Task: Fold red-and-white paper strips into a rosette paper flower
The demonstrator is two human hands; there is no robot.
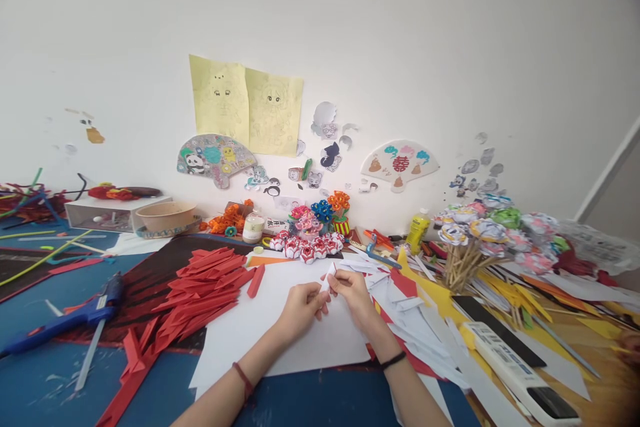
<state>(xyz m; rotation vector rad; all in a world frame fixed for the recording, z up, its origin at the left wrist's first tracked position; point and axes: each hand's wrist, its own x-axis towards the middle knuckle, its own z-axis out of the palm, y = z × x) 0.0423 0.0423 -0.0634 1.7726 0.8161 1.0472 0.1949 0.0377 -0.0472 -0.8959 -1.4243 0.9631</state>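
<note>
Both hands meet over white paper sheets (295,340) in the middle of the table. Between them is a small folded white paper strip (327,278), standing tilted upward. My left hand (303,307) pinches its lower left side, fingers closed. My right hand (353,290) grips it from the right with thumb and fingertips. To the left lies a heap of folded red paper pieces (200,290), with one red piece (256,281) apart near the hands. Folded white paper strips (400,313) are scattered to the right of my right hand.
A blue glue gun (75,320) with a glue stick lies at far left. Red-and-white paper flowers (313,248) sit behind the hands. On the right are a bundle of paper flowers on sticks (460,263), a yellow bottle (418,232) and a long white device (515,370).
</note>
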